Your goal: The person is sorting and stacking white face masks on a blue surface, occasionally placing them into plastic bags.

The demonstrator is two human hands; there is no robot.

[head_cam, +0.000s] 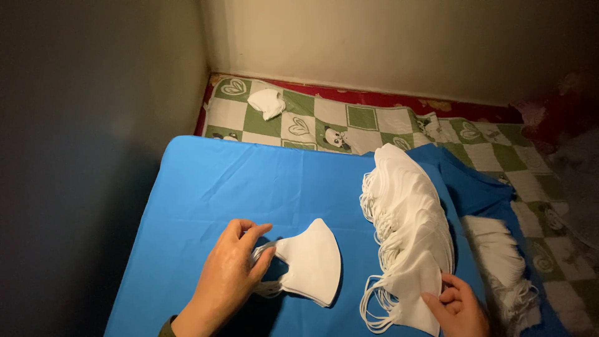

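Head view, dim warm light; corners and the left wall point(93, 125) fall into shadow, detail there not readable. Both forearms are cut off by the lower frame edge. Left hand point(232, 274) rests on a small stack of folded white masks point(312, 262), fingers curled and pinched on its ear-loop end; exactly how many masks lie in the stack cannot be told, since edges overlap. Right hand point(458, 306) is partly out of frame; its fingertips press together on the near end of a long fanned row of white masks point(409, 231), pinching the lowest mask's edge. The row's ear loops hang in a tangle on its left side, individual loops not separable. A second fanned pile of masks point(502, 256) lies to the right, blurred, partly off the cloth and hidden behind the long row. Small stack sits near the middle of a blue cloth point(206, 187), well apart from the long row. The cloth covers a flat surface; its far right corner hangs folded. Below lies a green-and-white checked mat point(324, 118) with heart and panda prints, red-edged, against a plain beige wall point(387, 43). One loose white mask point(266, 102) lies on the mat near the corner.
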